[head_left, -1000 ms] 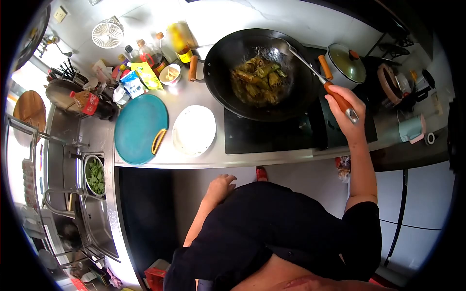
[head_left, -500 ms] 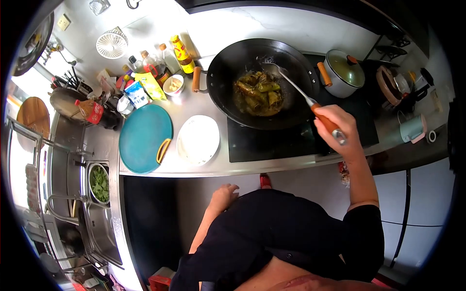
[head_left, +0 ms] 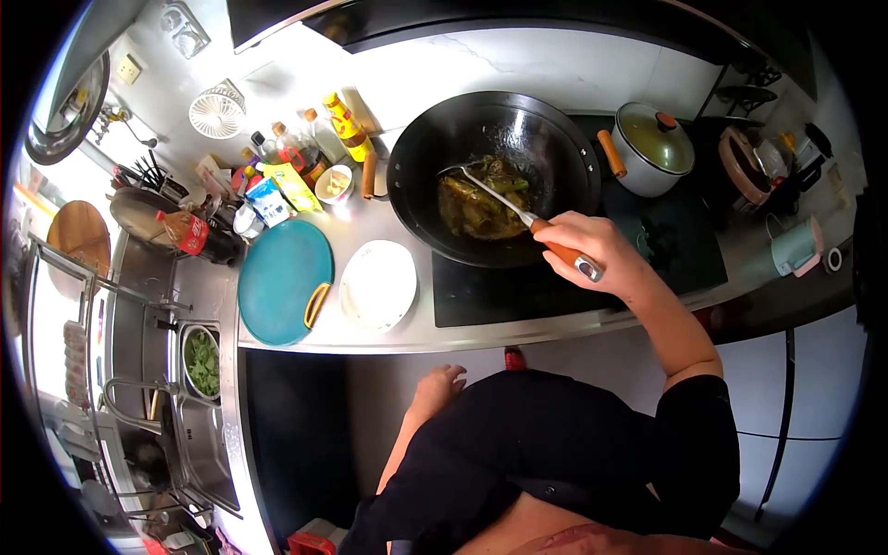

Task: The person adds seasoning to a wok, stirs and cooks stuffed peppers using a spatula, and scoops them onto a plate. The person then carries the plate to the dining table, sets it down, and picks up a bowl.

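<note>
a: in the head view, where is the spatula (head_left: pixel 505 200) now?
b: left of centre in the wok (head_left: pixel 555 157), slanting across it. its head has come over to the left part of the food (head_left: pixel 469 215); half a second ago it sat beyond the food, toward the wok's upper right.
a: and the right hand (head_left: pixel 592 242)?
b: just right of centre in the frame, past the wok's lower right rim. it has shifted left since the earlier picture, with its fingers wrapped around the wooden handle.
a: does the food look the same?
b: it lies in the middle of the wok, but part of it is now hidden under the spatula, and the details are blurry.
a: what about the left hand (head_left: pixel 437 390)?
b: lower middle of the frame, below the front edge of the bench (head_left: pixel 370 217), much as before. its fingers hang loosely bent, around nothing that i can see.
a: anything else different?
b: the white dish (head_left: pixel 379 287), the teal board (head_left: pixel 282 282) and the lidded pot (head_left: pixel 652 153) all sit a little lower in the frame, as the whole view has tilted.
</note>
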Demonstrator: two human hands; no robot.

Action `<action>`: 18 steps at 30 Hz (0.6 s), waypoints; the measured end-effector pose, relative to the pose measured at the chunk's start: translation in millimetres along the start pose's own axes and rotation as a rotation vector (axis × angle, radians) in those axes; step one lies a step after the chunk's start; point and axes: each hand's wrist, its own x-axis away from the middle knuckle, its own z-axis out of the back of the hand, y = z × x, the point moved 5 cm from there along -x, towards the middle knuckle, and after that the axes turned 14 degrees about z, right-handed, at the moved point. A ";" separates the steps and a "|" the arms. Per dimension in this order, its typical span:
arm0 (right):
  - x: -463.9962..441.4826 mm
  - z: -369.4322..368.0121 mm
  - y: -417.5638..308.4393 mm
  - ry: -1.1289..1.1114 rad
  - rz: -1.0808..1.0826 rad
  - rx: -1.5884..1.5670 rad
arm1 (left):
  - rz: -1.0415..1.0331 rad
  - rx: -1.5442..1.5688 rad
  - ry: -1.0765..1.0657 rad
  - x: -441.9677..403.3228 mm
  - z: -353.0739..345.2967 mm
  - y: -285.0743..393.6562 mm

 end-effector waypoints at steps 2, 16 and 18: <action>5.3 7.1 -2.2 -0.013 0.036 0.014 | 0.006 -0.001 -0.003 -3.4 -0.1 7.9; 28.2 36.6 -24.6 -0.680 0.432 0.073 | 0.030 -0.006 0.023 -25.4 -14.4 55.1; 32.6 42.8 -23.2 -0.713 0.478 0.108 | 0.037 0.003 0.032 -26.9 -15.1 57.0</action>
